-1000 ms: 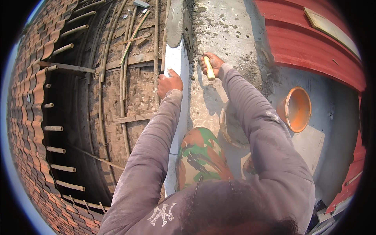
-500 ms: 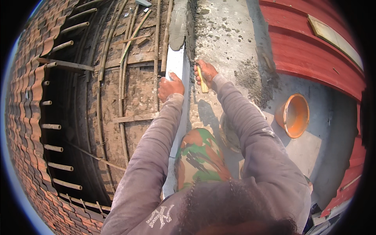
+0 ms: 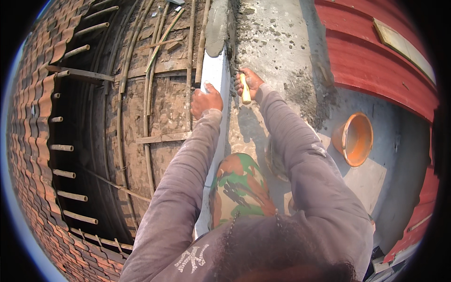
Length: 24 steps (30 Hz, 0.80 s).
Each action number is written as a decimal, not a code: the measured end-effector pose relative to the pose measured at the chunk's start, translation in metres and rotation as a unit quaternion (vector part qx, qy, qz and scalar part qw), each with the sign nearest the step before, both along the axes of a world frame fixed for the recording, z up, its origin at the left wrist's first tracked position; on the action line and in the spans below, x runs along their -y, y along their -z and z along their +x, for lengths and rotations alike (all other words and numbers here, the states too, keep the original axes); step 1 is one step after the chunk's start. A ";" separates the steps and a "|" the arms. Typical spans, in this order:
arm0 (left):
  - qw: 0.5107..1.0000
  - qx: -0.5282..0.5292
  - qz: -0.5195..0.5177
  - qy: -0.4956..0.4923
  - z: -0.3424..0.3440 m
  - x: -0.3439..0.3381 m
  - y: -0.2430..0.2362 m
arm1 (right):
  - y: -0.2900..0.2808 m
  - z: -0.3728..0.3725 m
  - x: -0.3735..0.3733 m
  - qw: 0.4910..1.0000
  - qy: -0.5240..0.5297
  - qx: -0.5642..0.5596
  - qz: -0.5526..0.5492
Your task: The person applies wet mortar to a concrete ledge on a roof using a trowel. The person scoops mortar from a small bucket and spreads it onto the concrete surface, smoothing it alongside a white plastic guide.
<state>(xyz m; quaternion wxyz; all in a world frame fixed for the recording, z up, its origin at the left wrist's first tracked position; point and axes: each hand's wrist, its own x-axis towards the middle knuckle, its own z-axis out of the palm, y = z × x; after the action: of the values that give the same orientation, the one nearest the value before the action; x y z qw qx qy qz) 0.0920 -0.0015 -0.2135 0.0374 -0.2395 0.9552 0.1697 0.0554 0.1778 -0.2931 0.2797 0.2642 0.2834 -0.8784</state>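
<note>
As the white wall (image 3: 214, 70) ran lengthwise ahead, left hand (image 3: 206, 101) touched it, grip unclear — right hand (image 3: 252, 82) clutched a tool (image 3: 245, 96) alongside.

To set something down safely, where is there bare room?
The pale rectangular board, bordered by the round orange bucket and purple-grey right sleeve, looks bare. So does the narrow white wall top between the left hand and grey mortar. It's crowded around the right hand, holding a yellow-handled tool.
</note>
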 end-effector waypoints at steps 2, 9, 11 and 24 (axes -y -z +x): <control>1.000 0.007 -0.001 0.002 -0.004 0.000 -0.004 | -0.004 -0.017 -0.006 0.999 -0.015 -0.022 -0.032; 1.000 0.003 -0.022 0.002 -0.004 0.002 0.003 | -0.041 -0.023 -0.005 0.991 -0.022 -0.056 0.119; 1.000 0.005 -0.024 0.002 -0.002 0.001 0.003 | -0.049 0.001 0.006 0.990 -0.027 -0.054 0.128; 1.000 0.025 -0.005 -0.006 0.002 0.005 -0.009 | -0.047 -0.026 0.012 0.976 0.030 -0.043 0.212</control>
<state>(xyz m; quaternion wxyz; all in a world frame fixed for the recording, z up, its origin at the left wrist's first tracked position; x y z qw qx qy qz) 0.0944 -0.0066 -0.2048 0.0590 -0.2494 0.9534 0.1594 0.0296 0.1660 -0.2464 0.1779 0.2878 0.4671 -0.8169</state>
